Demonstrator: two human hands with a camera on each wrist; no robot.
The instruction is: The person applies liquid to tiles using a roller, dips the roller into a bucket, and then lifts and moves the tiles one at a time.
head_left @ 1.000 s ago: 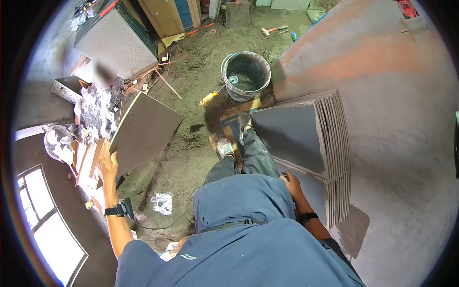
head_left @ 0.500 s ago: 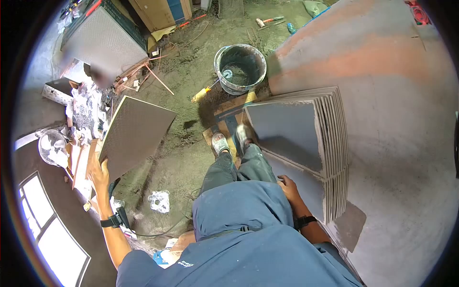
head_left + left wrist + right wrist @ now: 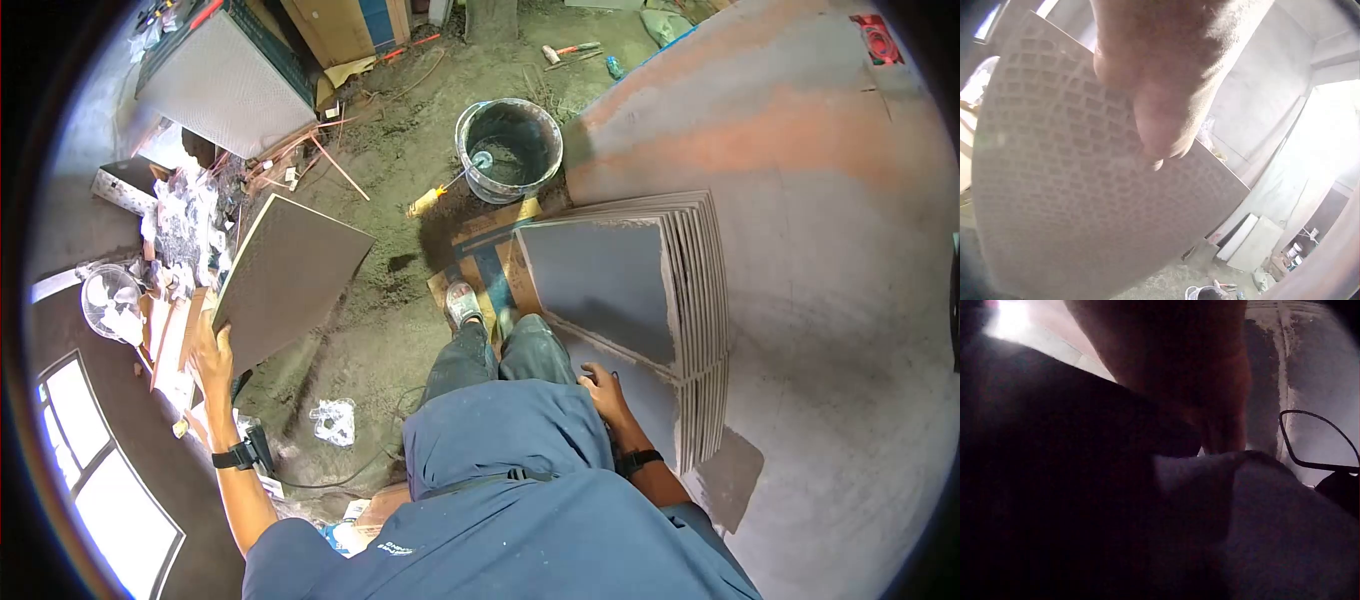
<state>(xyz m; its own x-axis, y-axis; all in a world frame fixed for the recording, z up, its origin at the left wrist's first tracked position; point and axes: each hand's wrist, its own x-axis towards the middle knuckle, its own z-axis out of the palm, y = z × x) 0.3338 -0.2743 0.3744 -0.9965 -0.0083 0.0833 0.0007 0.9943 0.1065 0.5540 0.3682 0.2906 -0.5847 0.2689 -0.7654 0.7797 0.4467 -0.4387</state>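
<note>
My left hand grips the near left edge of a large square tile, thumb on its upper face. The tile is tilted and held out to my left. In the left wrist view, its patterned face spreads beneath the hand, whose fingers end against it. Near my right thigh, my right hand hangs with loosely bent fingers and holds nothing. Beside it, two stacks of grey tiles lean on the wall. The right wrist view is dark, with dark cloth hiding much of that hand.
A bucket stands ahead of my feet, a yellow-handled tool leaning out of it. Flat cardboard lies underfoot. Debris and a fan line the left side. A plastic bag and a cable lie on the floor.
My right foot has drawn back toward me. The tile and left hand have shifted slightly left in the head view, the grip unchanged. My right hand stays by the thigh.
</note>
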